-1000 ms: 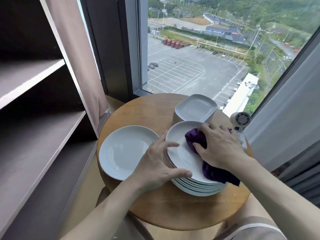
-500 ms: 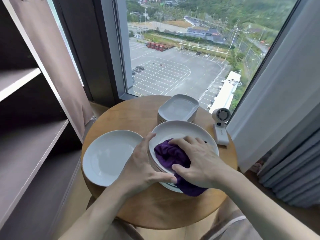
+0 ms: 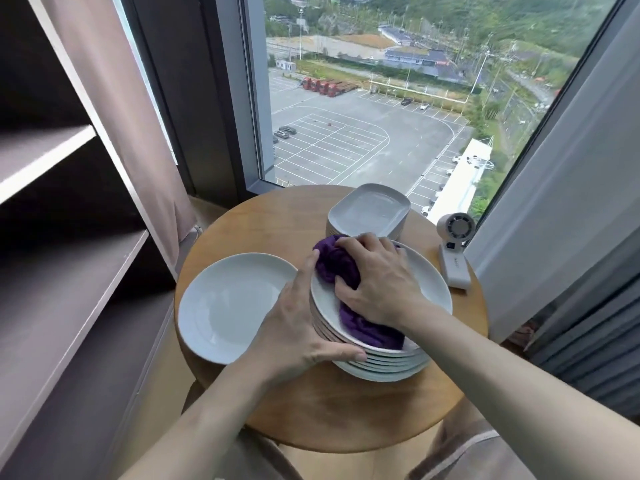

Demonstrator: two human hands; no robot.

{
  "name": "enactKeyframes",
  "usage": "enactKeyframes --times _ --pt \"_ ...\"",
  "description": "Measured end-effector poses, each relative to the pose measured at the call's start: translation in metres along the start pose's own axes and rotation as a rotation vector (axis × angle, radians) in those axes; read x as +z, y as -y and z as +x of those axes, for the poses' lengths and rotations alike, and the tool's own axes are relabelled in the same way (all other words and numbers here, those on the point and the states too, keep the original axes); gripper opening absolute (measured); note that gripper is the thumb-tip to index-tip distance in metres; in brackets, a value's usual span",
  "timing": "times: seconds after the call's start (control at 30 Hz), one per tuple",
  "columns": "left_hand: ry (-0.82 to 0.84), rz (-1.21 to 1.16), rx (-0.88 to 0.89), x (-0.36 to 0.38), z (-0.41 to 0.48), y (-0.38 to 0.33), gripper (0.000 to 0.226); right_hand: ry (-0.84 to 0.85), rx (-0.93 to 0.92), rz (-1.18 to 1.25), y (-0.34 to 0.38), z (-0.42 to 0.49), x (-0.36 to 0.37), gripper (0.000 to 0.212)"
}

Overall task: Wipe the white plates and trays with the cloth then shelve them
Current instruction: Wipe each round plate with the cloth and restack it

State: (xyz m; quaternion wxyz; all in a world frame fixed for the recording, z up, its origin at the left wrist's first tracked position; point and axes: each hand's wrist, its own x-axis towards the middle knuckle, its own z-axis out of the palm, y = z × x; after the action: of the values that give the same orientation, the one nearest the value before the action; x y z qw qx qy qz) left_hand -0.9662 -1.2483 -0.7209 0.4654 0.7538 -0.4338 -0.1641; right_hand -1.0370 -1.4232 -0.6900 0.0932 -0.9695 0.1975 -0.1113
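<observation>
cloth: purple, bunched; right hand grips it with curled fingers and presses it onto the top plate; loose end trails back under the wrist
top plate: lies on the plate stack, directly under the right fingers; bare rim shows beyond the knuckles
left hand: clasps the stack's edge; thumb along the near rims, fingers up the far-left side, one fingertip touching the cloth
single plate: flat on the table, just outside the left hand's knuckles; wiped or not, cannot tell
trays: stacked just past the right fingertips; untouched
shelves: well left of both hands; no dishes visible on them
fan: small, white; beyond the stack on the right-hand side
progress: early, by my read; wiping one plate; rest of stack, trays and all shelving left
</observation>
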Motion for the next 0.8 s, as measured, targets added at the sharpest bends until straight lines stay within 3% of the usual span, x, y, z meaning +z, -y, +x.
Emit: enactKeyframes --times 0.17,0.37,0.53,0.73,0.8 --pt "-0.030 0.157 0.044 0.001 -0.001 0.002 0.119 0.055 -0.020 -0.242 -0.020 0.006 -0.010 0.057" --pt "-0.023 0.182 0.016 0.001 -0.004 0.000 0.120 0.147 0.055 -0.345 -0.037 -0.013 -0.028 0.053" --pt "-0.027 0.151 0.008 0.001 -0.006 -0.001 0.126 0.217 0.115 -0.126 -0.034 -0.042 -0.039 0.060" --pt "-0.041 0.104 -0.003 0.002 -0.007 -0.001 0.129 0.246 0.008 0.174 -0.014 -0.061 -0.047 0.051" --pt "-0.035 0.096 -0.003 0.002 -0.006 -0.002 0.129 0.262 -0.023 0.312 -0.009 -0.068 -0.048 0.063"
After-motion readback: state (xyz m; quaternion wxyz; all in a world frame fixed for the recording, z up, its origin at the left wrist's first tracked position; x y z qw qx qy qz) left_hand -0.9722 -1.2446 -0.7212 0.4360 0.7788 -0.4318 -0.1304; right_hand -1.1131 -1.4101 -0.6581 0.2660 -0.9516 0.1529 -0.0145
